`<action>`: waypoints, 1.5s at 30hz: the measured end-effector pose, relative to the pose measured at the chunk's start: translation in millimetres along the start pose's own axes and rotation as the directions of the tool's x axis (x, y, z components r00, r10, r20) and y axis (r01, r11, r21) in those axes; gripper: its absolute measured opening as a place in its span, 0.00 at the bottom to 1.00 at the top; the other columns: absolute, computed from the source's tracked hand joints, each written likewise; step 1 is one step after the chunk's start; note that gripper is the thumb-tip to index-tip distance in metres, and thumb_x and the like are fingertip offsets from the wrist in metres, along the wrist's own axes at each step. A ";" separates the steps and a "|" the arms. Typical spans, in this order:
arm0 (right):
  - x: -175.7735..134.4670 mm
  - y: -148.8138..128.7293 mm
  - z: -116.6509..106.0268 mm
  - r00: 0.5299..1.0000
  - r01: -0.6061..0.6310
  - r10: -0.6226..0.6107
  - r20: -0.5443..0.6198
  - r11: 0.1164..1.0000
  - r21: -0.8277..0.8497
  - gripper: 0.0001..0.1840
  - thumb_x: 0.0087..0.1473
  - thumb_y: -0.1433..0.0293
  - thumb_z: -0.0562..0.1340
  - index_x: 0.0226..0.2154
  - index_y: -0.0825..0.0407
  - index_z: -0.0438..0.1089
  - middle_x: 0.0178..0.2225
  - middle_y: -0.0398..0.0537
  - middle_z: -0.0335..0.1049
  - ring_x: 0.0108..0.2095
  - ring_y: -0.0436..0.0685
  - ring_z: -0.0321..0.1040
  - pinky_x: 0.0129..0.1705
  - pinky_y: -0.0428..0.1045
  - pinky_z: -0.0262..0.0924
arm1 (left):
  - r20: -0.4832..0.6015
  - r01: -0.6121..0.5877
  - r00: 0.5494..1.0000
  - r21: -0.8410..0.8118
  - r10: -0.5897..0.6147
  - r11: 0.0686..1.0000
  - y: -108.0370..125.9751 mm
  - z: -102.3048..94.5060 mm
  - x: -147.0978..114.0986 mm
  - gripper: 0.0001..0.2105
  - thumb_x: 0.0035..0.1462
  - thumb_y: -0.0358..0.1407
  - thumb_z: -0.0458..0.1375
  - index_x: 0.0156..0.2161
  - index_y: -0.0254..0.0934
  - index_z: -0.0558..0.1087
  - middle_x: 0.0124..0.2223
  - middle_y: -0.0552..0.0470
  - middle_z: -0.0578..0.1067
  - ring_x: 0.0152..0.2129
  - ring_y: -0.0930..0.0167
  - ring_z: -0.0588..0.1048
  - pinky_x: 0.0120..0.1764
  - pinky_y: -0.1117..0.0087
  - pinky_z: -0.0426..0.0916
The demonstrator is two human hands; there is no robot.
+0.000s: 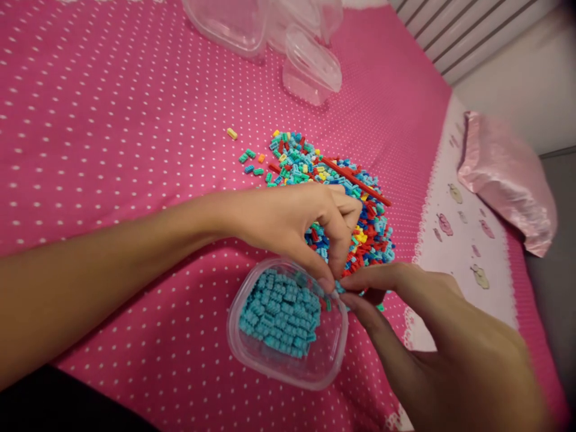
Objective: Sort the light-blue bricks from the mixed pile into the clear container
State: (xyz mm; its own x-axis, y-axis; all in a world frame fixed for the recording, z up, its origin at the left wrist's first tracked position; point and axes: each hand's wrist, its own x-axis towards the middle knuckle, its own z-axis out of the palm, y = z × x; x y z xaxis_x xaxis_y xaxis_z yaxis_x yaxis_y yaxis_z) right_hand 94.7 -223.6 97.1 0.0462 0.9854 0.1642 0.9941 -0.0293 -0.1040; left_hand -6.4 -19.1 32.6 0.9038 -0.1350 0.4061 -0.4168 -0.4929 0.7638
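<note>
A clear plastic container [288,381] stands in front of me, with many light-blue toy bricks [279,312] packed in rows on its left side. My left hand [306,219] reaches over its far edge, thumb and forefinger pinched together. Opposite it, my right hand [432,336] pinches at the same spot by the container's right rim. Between both sets of fingertips a small light-blue toy brick [339,288] shows, mostly covered. Just beyond my hands lies a heap of mixed toy bricks [373,240] in blue, red, green and yellow, partly hidden by my left hand.
A long red stick [357,182] lies across the heap. Several loose bricks, one of them a yellow brick [231,134], lie left of it. Empty clear containers [310,72] stand farther back. A pink satin pillow [508,177] rests at the right on the dotted pink bedsheet [112,120].
</note>
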 end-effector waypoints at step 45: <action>9.5 45.3 28.0 0.963 -0.250 0.228 0.145 0.956 0.151 0.10 0.64 0.73 0.59 0.37 0.47 0.76 0.38 0.47 0.68 0.38 0.57 0.70 0.40 0.52 0.62 | 0.064 0.051 0.993 0.505 -0.096 0.861 -27.7 -9.9 -19.4 0.02 0.56 0.32 0.66 0.32 0.42 0.78 0.40 0.52 0.74 0.41 0.66 0.67 0.46 0.64 0.54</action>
State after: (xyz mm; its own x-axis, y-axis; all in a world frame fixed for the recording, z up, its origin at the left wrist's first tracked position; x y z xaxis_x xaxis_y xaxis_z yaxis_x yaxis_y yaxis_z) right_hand 137.4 -210.9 66.5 0.2574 0.9663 -0.0083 0.9244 -0.2487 -0.2890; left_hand -13.4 5.7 8.4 0.9440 -0.1414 0.2982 -0.2640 -0.8659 0.4249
